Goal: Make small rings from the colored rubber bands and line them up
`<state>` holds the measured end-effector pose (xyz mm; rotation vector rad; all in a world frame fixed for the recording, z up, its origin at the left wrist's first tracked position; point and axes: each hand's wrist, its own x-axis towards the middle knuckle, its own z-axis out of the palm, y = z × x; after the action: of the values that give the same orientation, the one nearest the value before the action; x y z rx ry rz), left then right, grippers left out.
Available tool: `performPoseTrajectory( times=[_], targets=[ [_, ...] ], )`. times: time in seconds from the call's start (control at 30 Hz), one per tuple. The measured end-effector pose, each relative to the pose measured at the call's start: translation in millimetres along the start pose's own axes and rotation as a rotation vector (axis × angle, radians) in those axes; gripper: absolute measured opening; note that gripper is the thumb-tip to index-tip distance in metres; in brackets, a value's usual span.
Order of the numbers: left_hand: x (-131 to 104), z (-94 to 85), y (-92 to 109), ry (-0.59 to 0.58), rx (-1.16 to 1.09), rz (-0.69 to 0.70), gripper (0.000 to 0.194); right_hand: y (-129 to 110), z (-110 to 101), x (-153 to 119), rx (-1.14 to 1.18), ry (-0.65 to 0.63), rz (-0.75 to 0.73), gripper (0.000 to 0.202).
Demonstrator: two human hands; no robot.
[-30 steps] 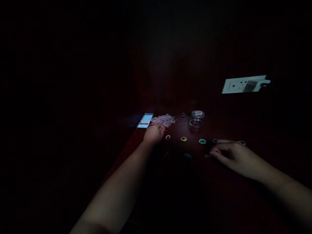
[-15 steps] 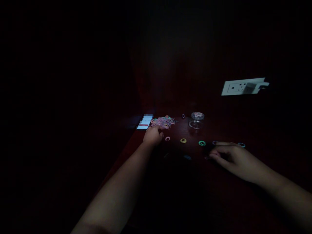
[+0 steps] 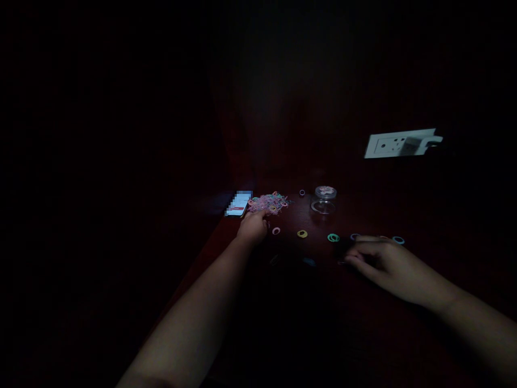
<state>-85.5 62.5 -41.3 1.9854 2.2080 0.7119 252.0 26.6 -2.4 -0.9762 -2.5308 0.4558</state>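
Note:
My left hand (image 3: 253, 226) is at the near edge of a heap of small coloured bands (image 3: 269, 202), its fingers bent and partly hidden. My right hand (image 3: 377, 260) rests low on the dark red table, fingertips pressed together around something too small and dark to name. Between the hands lie a pink band (image 3: 276, 231), yellow bands (image 3: 302, 234) and green bands (image 3: 333, 237). A blue band (image 3: 398, 240) is just beyond my right hand, and a purplish one (image 3: 355, 236) shows by its fingers. Nearer me, a dim blue band (image 3: 309, 262) lies in shadow.
A lit phone (image 3: 239, 204) lies left of the heap. A clear jar with a patterned lid (image 3: 325, 192) stands behind the row of bands, and a single small band (image 3: 302, 192) lies to its left. A socket plate (image 3: 398, 144) with a plug is on the wall.
The view has shifted very slightly. Both hands stay in nearly the same places, and no band has visibly moved.

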Motion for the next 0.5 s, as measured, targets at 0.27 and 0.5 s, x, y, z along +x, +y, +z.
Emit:
performPoseTrajectory(
  times=[0.27, 0.5],
  targets=[
    [0.5, -0.7, 1.6, -0.031, 0.007, 0.016, 0.039, 0.7, 0.1, -0.5, 0.030, 0.010, -0.018, 0.025],
    [2.6, -1.9, 1.6, -0.017, -0.009, 0.044, 0.038, -1.4, -1.6, 0.3, 0.006, -0.008, -0.012, 0.028]
  ],
)
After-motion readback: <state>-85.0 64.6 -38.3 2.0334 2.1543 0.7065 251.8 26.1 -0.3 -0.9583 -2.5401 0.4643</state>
